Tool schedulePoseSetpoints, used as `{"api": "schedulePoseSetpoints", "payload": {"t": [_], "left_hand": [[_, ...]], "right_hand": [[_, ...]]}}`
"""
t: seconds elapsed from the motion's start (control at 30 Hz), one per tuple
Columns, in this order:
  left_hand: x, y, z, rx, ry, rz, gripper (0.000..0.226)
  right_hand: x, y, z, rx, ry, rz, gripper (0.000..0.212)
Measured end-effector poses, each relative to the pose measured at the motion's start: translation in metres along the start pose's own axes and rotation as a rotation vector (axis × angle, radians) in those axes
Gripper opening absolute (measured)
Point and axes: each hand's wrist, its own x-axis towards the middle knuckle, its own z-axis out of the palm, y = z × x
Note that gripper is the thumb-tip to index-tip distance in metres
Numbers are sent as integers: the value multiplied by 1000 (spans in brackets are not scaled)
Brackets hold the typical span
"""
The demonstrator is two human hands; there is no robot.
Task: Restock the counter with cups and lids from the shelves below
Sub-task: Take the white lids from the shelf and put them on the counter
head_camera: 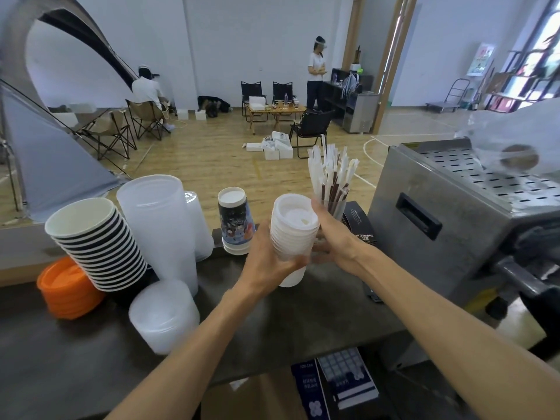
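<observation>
Lids point(293, 225), white ones in a tall stack, are held up over the dark counter point(303, 310), near the middle of the view. The left hand point(269, 265) wraps its fingers around the bottom of the stack. The right hand point(328, 234) holds the stack's side at 3 o'clock, fingers bent around it. At 9 o'clock from the stack stands an upside-down printed cup point(235, 222). Farther toward 9 o'clock lean paper cups point(97, 241), with orange lids point(68, 289) beside them. Straws point(331, 174) stand at 1 o'clock.
</observation>
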Motion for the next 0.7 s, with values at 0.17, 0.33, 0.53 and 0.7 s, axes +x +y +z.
{"api": "schedulePoseSetpoints", "payload": {"t": [0.17, 0.33, 0.53, 0.7], "left_hand": [[-15, -24, 20, 59, 47, -211, 92], [-5, -9, 23, 72, 94, -262, 89], [-9, -10, 18, 93, 64, -279, 94], [-20, -8, 15, 105, 54, -278, 94]], "right_hand": [[6, -7, 4, 62, 28, -13, 68], [13, -11, 9, 122, 76, -14, 69], [6, -6, 9, 87, 126, -51, 63], [-6, -4, 1, 60, 149, -53, 56]]}}
